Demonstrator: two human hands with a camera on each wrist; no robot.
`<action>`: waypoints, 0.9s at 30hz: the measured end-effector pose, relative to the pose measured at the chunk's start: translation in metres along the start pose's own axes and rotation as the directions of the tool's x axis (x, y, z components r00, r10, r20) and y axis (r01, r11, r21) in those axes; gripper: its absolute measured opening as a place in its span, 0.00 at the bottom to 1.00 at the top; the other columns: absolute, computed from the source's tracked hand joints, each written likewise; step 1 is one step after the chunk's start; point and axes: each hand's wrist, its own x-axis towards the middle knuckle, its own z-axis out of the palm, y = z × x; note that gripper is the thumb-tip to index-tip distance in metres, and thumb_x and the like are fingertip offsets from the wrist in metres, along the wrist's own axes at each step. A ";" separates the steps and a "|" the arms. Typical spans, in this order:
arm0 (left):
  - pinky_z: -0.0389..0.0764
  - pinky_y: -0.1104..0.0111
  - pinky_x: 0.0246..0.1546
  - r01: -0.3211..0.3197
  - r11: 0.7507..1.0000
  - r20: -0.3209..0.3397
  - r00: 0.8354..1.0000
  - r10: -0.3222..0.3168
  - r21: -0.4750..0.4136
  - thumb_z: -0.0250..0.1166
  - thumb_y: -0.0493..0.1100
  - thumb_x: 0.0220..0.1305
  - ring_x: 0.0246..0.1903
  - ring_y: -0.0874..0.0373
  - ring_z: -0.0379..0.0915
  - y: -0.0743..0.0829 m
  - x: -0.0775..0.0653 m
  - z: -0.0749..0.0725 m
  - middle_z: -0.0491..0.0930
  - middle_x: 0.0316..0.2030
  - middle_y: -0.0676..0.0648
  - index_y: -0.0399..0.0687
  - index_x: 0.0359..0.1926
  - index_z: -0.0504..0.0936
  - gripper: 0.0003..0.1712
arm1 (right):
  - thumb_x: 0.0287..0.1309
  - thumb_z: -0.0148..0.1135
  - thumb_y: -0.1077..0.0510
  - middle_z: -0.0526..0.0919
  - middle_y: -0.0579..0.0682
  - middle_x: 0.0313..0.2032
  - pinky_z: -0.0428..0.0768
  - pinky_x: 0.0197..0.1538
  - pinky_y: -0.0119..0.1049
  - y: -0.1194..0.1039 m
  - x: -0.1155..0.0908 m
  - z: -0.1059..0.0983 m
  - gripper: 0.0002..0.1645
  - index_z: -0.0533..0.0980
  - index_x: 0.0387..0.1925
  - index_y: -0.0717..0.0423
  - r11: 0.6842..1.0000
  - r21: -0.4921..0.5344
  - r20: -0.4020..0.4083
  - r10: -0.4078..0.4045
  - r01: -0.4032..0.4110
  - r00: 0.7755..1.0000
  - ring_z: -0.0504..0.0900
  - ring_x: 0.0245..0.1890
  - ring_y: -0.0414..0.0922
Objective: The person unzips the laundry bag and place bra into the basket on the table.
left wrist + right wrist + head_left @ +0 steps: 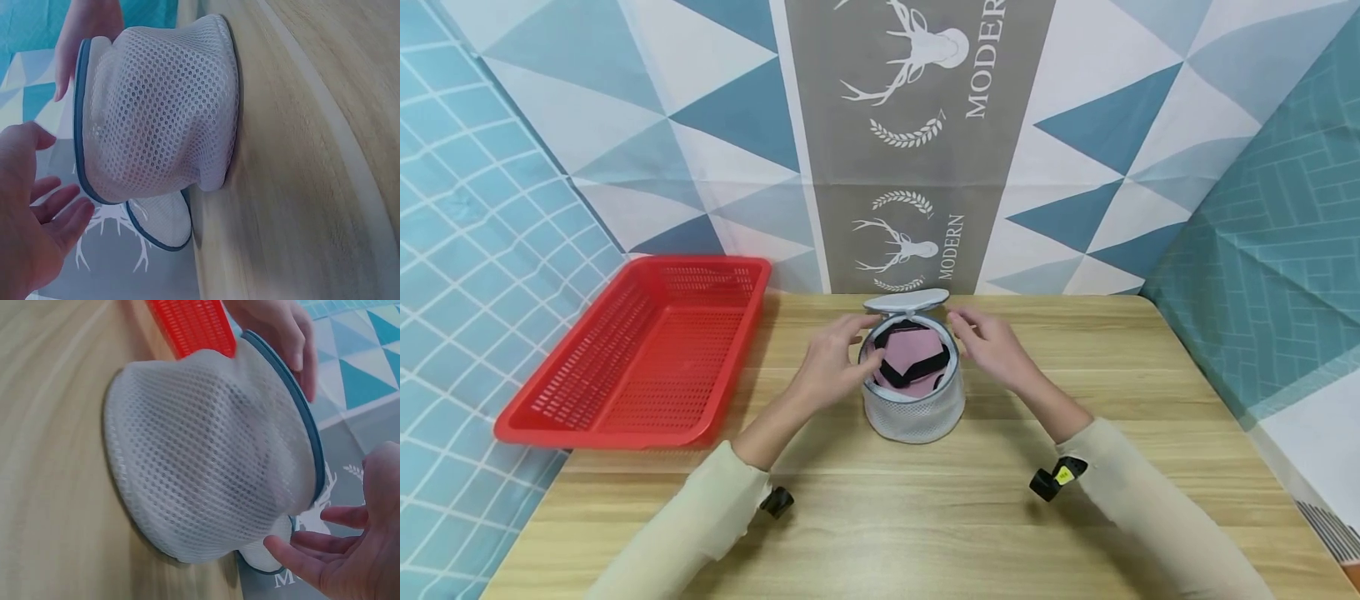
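Note:
A round white mesh laundry bag [916,419] with a dark blue-grey rim stands upright on the table, its lid [907,301] folded back at the far side. Inside lies a pink cloth item [913,345] with black bands; its full shape is hidden. My left hand [833,360] is at the bag's left rim, fingers spread and loosely bent, the thumb over the opening. On the right side my right hand [991,348] hovers by the rim near the lid, fingers relaxed. Both wrist views show the mesh wall [162,112] bulging slightly, with neither hand gripping it.
To the left, a red plastic basket [741,367] sits at the table's edge. The wooden table [910,517] meets a patterned backdrop [895,167] just behind the bag. Teal tile-print sheets [1285,250] hang at the right side.

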 end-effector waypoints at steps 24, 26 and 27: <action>0.89 0.47 0.58 0.059 0.984 0.093 0.993 -0.075 0.167 0.86 0.49 0.59 0.56 0.41 0.88 -0.007 0.003 0.022 0.90 0.59 0.35 0.32 0.70 0.84 0.42 | 0.84 0.54 0.58 0.74 0.73 0.79 0.73 0.83 0.67 0.013 -0.025 0.023 0.36 0.64 0.84 0.67 0.977 -0.201 0.068 -0.054 0.067 0.996 0.75 0.80 0.70; 0.89 0.47 0.58 0.066 0.981 0.093 0.992 -0.084 0.182 0.85 0.48 0.58 0.57 0.40 0.87 -0.007 0.005 0.024 0.91 0.58 0.35 0.33 0.69 0.84 0.42 | 0.83 0.54 0.58 0.75 0.74 0.77 0.74 0.81 0.68 0.014 -0.026 0.023 0.35 0.65 0.84 0.67 0.977 -0.200 0.064 -0.062 0.073 0.996 0.77 0.78 0.70; 0.89 0.47 0.58 0.073 0.979 0.097 0.991 -0.093 0.191 0.85 0.47 0.57 0.57 0.41 0.87 -0.006 0.006 0.025 0.91 0.58 0.36 0.33 0.69 0.85 0.41 | 0.83 0.55 0.58 0.76 0.75 0.76 0.75 0.81 0.68 0.016 -0.026 0.024 0.36 0.65 0.84 0.67 0.977 -0.198 0.064 -0.068 0.079 0.996 0.77 0.78 0.70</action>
